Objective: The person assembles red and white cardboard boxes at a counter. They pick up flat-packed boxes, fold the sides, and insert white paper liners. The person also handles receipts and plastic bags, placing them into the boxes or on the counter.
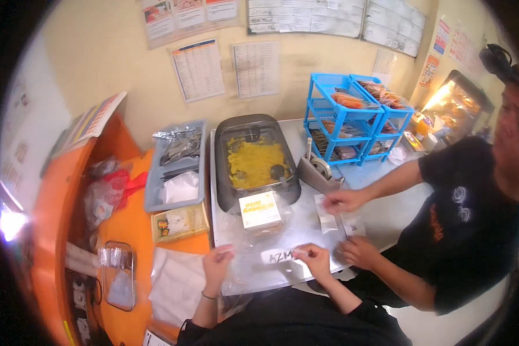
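Note:
Pinched between the fingers of my right hand [314, 260] is the right end of a white paper strip [275, 256] with dark handwriting, just above the steel table. My left hand [217, 266] is closed, fingertips together, by the table's left edge; whatever it may hold is too small to make out. Beyond my hands sits a white box [259, 210] with yellow lettering, wrapped in a clear plastic bag [233, 228]. The bag's loose film spreads toward my left hand, but I cannot tell whether they touch.
Behind the box stands a dark food warmer [256, 147] of yellow food. A blue tiered rack [340, 130] holds packets. At right, a co-worker in black reaches over small packets [327, 216]. Left lie a grey-blue tray [176, 167], white plastic bags [176, 282] and an orange counter [135, 230].

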The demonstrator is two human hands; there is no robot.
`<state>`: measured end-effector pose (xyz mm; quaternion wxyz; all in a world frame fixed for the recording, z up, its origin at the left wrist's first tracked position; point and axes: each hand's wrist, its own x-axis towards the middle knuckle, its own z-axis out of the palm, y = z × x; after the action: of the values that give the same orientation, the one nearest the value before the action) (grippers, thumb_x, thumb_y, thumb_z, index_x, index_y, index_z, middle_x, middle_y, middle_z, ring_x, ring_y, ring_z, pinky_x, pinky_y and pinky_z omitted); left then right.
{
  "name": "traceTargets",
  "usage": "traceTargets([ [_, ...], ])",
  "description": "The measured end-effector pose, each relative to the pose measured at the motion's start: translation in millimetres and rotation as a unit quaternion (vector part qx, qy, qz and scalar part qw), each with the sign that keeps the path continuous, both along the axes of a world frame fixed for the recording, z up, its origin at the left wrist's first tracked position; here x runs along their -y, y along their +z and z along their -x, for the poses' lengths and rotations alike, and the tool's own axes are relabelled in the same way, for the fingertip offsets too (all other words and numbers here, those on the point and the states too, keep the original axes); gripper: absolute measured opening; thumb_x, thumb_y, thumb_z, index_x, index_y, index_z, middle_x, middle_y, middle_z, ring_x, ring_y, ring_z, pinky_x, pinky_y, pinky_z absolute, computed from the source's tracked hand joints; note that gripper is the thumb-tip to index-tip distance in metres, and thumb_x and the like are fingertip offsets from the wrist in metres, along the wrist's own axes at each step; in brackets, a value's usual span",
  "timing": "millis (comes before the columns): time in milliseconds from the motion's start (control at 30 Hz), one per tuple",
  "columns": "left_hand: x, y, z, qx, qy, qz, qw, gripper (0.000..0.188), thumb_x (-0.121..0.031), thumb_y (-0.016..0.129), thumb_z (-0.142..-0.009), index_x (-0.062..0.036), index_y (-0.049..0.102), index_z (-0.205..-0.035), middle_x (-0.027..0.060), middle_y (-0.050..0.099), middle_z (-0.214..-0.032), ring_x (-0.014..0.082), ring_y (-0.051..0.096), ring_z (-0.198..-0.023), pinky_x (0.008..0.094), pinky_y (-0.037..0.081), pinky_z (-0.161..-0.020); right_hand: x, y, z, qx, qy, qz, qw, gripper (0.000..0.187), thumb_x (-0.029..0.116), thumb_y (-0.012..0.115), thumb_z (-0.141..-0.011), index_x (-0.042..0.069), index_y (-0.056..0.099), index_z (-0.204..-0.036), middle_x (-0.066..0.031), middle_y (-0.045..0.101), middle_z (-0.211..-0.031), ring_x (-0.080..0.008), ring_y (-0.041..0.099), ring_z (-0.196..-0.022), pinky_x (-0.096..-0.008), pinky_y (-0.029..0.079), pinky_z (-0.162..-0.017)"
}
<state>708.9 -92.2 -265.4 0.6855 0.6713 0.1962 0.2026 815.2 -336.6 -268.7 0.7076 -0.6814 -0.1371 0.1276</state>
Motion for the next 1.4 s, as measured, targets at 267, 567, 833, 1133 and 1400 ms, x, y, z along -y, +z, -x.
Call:
traceTargets([
  [267,-16,-85,-48,-0.059,0.068,-0.154,0.984,0.051,-0.023,0.065,-0.074,-0.0063,0.042,-0.117,0.0092,0.043,-0.115,0.0204,0.046,-0.101,0.0312,0.043,-0.076,77,-62,-178,0.03,-0.211,0.267,0.94,0.025,0.019,0.067,-0.069,-0.002,0.062,-0.081,-0.0111,0.062,-0.081,-0.0156,0.059,-0.073,-0.0257,0.047,-0.061],
  [567,0,-86,-60,-0.043,0.122,-0.087,0.988,0.061,-0.031,0.066,-0.073,-0.0058,0.036,-0.12,0.0123,0.046,-0.106,0.0195,0.047,-0.094,0.0295,0.042,-0.073,132,-88,-235,-0.182,-0.129,0.281,0.933,0.016,0.011,0.066,-0.066,-0.003,0.059,-0.061,-0.0124,0.057,-0.053,-0.0157,0.053,-0.039,-0.0262,0.039,-0.033],
  [833,-4,-82,-71,-0.095,0.182,-0.174,0.963,0.036,-0.03,0.065,-0.074,-0.0013,0.05,-0.091,0.0084,0.052,-0.08,0.0139,0.049,-0.069,0.0257,0.041,-0.062,130,-114,-284,-0.055,-0.174,0.34,0.922,0.016,0.009,0.067,-0.059,-0.004,0.059,-0.058,-0.0148,0.058,-0.054,-0.0194,0.054,-0.04,-0.0281,0.043,-0.036],
  [1133,-3,-57,-69,-0.082,0.172,-0.164,0.968,0.021,-0.019,0.06,-0.078,-0.0002,0.054,-0.071,0.0024,0.052,-0.065,0.0091,0.046,-0.061,0.0227,0.038,-0.059,128,-118,-309,-0.094,-0.107,0.251,0.957,0.014,0.005,0.068,-0.056,-0.005,0.057,-0.053,-0.0092,0.052,-0.046,-0.0184,0.051,-0.04,-0.0298,0.039,-0.036],
  [1400,-6,-23,-102,0.004,0.139,-0.117,0.983,0.017,-0.018,0.058,-0.081,-0.0009,0.056,-0.077,0.0013,0.055,-0.072,0.0069,0.048,-0.067,0.0199,0.038,-0.061,140,-151,-344,0.04,0.01,0.304,0.952,0.016,0.008,0.07,-0.055,-0.004,0.059,-0.058,-0.0121,0.055,-0.054,-0.0171,0.052,-0.045,-0.03,0.039,-0.04],
])
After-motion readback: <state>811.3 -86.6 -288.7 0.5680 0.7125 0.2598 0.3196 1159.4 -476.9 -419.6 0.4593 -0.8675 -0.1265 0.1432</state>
